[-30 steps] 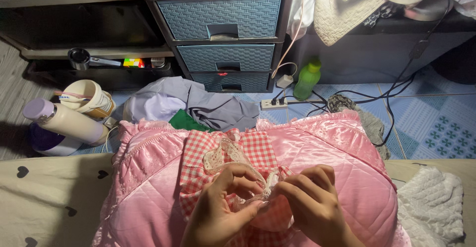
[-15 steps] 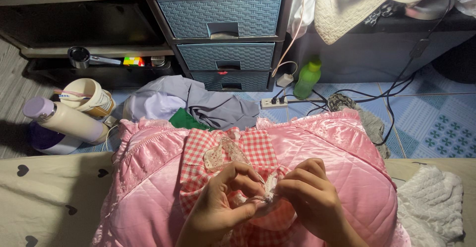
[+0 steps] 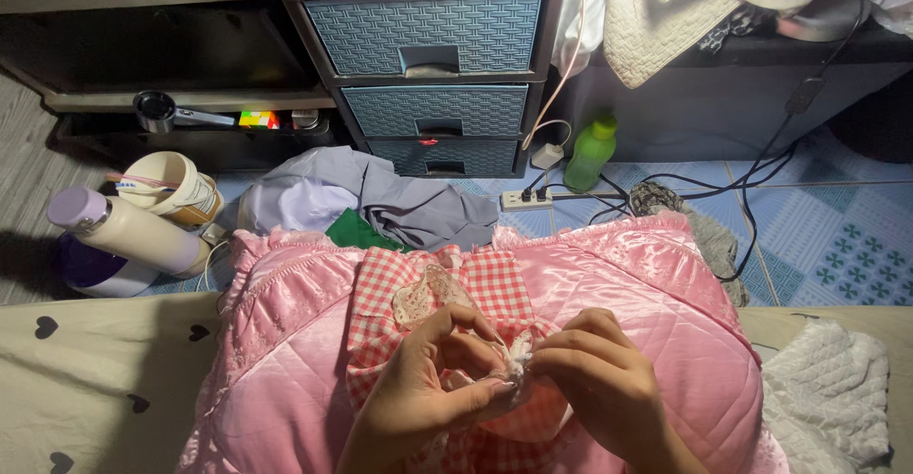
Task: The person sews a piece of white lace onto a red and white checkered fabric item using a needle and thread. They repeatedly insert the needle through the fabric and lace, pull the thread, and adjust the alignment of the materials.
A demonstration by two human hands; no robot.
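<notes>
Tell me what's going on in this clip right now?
A person works over a pink quilted pillow. The left hand and right hand meet at the middle, both pinching a strip of white lace against a red-and-white checked cloth lying on the pillow. The lace's other end curls loose on the cloth. No needle or thread is visible.

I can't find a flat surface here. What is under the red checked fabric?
The pink quilted pillow lies under the red checked fabric. What lies beneath the pillow is hidden.
</notes>
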